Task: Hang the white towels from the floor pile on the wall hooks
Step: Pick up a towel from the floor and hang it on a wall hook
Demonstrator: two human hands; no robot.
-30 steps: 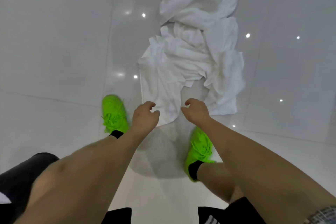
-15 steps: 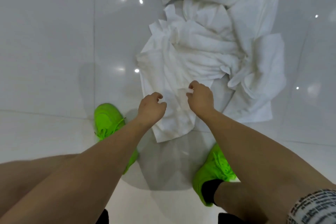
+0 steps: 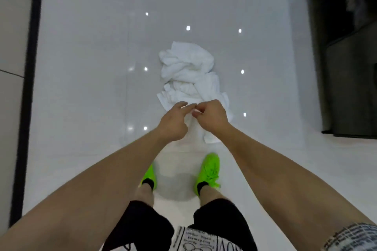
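Your two hands are close together, out in front of you and above your feet. Your right hand (image 3: 212,119) has its fingers curled, and it pinches the top of one white towel (image 3: 210,135). That towel hangs down under your hands, and its bottom end shows just below your right wrist. Your left hand (image 3: 175,122) is right beside the right one. Its fingers reach over to the same bit of cloth and look like they touch it, but you cannot tell if they really grip it, because that part is blurry. The rest of the towel pile (image 3: 189,75) lies on the shiny white floor (image 3: 81,67), straight ahead of you, just past your hands. The pile is long and thin, and it runs away from you, from near your hands to farther off. Your bright green shoes (image 3: 208,171) stand just on the near side of it. Both hands are about as near to the pile as each other, but the right hand has the better hold on the towel. No wall hooks show from here, so you will likely have to look up and turn to find them. A dark cabinet (image 3: 346,67) stands off to your right. The next job is probably to lift this towel free of the pile and carry it to a hook.
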